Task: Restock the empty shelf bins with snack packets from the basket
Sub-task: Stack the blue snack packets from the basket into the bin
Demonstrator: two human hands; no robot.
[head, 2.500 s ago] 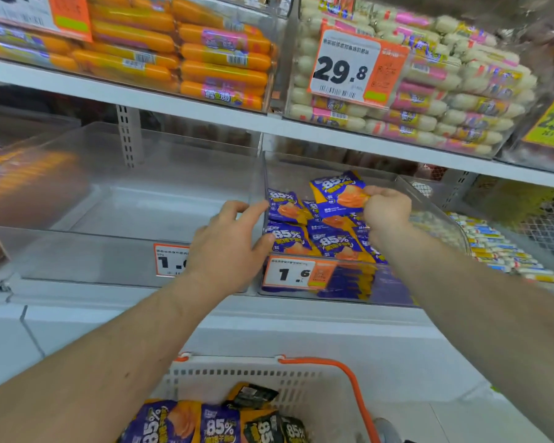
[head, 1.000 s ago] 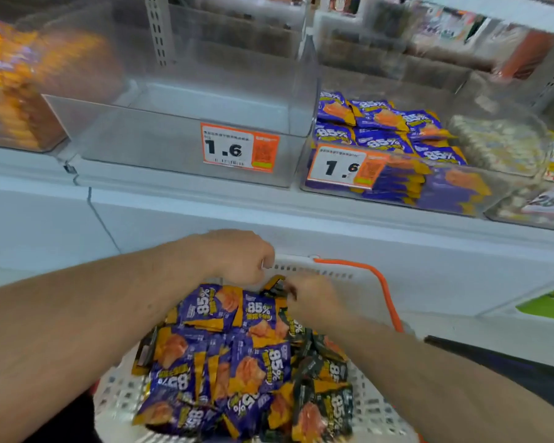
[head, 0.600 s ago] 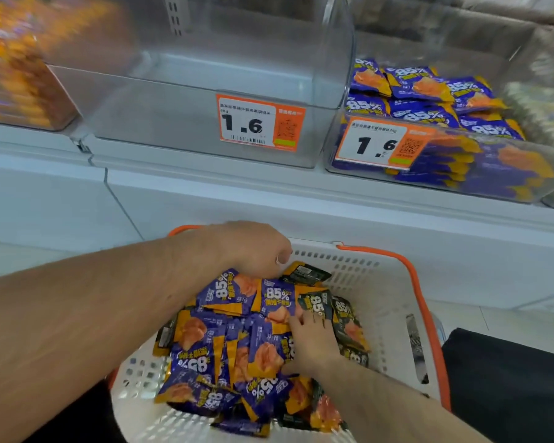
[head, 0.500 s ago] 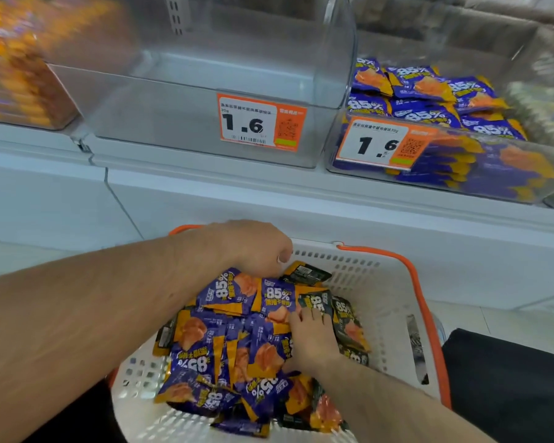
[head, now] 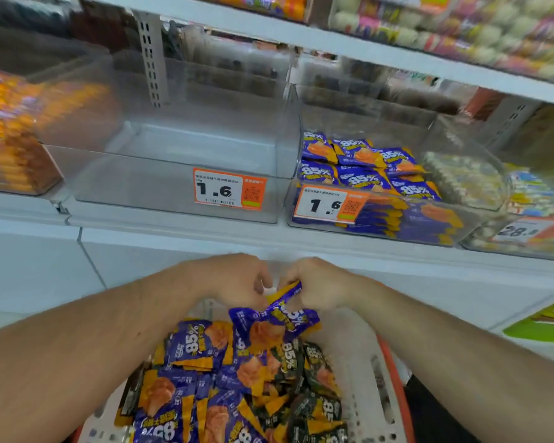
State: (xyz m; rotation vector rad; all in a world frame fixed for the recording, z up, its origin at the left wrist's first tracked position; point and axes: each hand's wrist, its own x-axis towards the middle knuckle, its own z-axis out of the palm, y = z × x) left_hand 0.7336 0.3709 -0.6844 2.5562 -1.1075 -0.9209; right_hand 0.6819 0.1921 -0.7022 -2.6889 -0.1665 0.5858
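Snack packets (head: 224, 394), purple and orange with a few black ones mixed in, fill the white perforated basket (head: 368, 372) nearest the camera, heaped loosely and overlapping; many show "85%" in large print. The basket has an orange rim along its right side. Just above the heap, over the far edge of the basket, both hands meet on a small bunch of purple packets (head: 274, 318) lifted clear of the pile. The left hand (head: 237, 279) has its fingers curled down onto the top of the bunch, and the right hand (head: 320, 282) pinches the same bunch from the other side, so the two hands nearly touch.

Beyond the basket runs a white shelf front, and on the shelf above it stand clear plastic bins. The empty bin (head: 179, 167) sits straight beyond the left hand, holding nothing, with an orange and white price tag (head: 229, 190) reading 1.6 on its front wall. To the right of that bin, touching its side, a second bin (head: 454, 219) holds rows of the same purple packets (head: 362, 167) and carries its own 1.6 tag (head: 328, 204). Left of the empty bin, a bin of orange goods (head: 13, 135) is blurred. Farther right of the stocked bin, pale wrapped goods (head: 464, 180) are too blurred to name. An upper shelf (head: 349, 43) crosses above all the bins.
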